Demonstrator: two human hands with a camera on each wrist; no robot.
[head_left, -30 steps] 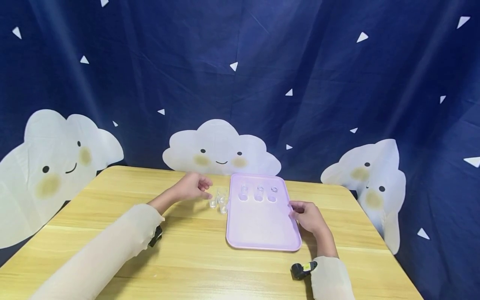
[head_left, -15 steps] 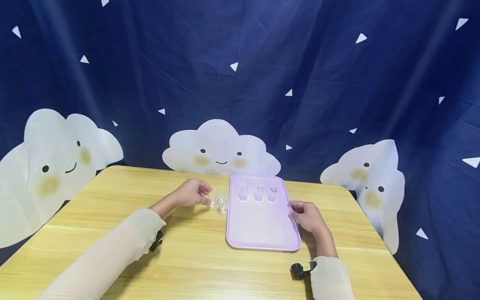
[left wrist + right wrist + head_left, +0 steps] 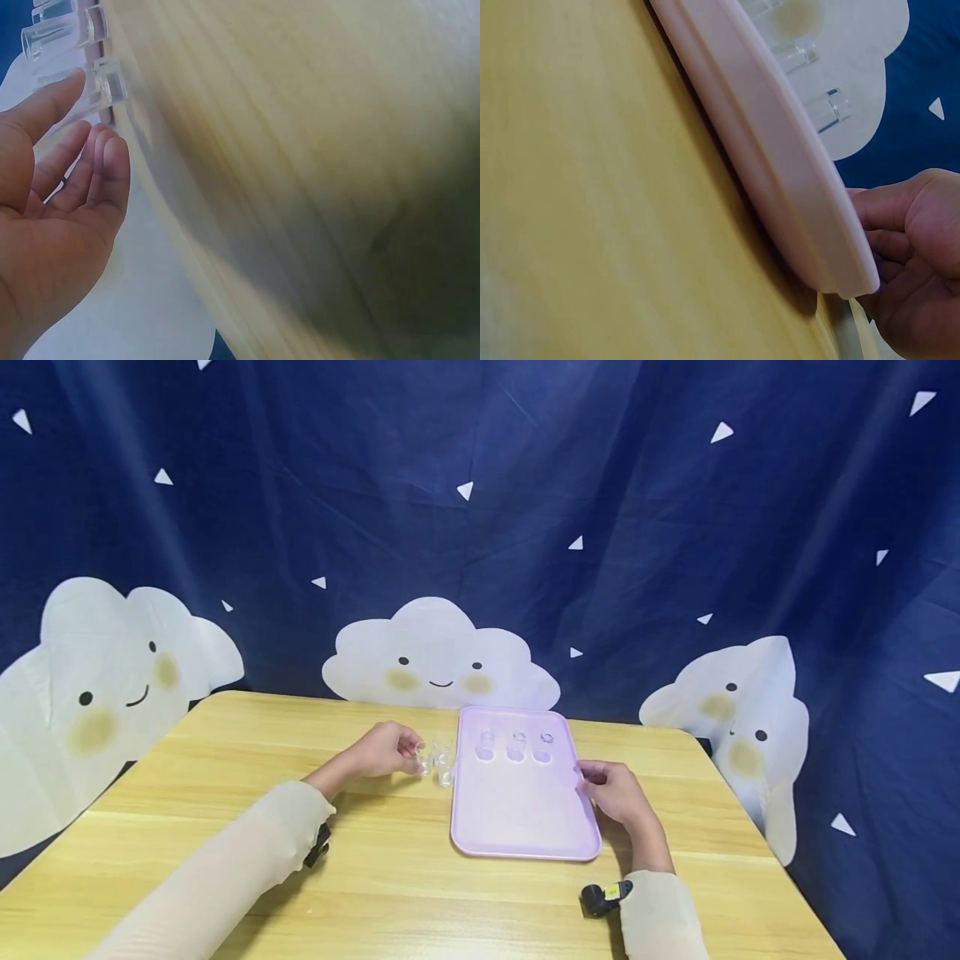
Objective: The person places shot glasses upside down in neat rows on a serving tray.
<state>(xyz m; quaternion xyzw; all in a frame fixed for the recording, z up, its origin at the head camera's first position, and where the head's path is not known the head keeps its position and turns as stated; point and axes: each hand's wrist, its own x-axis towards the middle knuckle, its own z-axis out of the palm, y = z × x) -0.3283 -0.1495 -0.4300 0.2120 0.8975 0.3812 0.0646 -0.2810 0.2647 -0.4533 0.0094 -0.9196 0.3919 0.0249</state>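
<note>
Beside the tray's left edge, my left hand (image 3: 384,750) has its thumb and curved fingers about a small clear shot glass (image 3: 424,760), which looks pinched and still on the table. In the left wrist view that shot glass (image 3: 114,81) passes between the thumb tip and fingertips. Another clear glass (image 3: 445,774) stands close by, with a further one partly hidden behind. My right hand (image 3: 617,789) holds the right rim of the light purple tray (image 3: 525,818); some fingertips are hidden behind the rim in the right wrist view. Three clear glasses (image 3: 516,747) stand in a row across the tray's far part.
The wooden table (image 3: 360,877) carries everything. Behind its far edge hangs a dark blue curtain (image 3: 390,510) with white clouds and triangles. A black wrist camera (image 3: 598,900) sits by the right sleeve.
My left hand has come down and a little toward the nearest loose glass, and its thumb and fingers have closed about it. The right hand and tray have stayed put.
</note>
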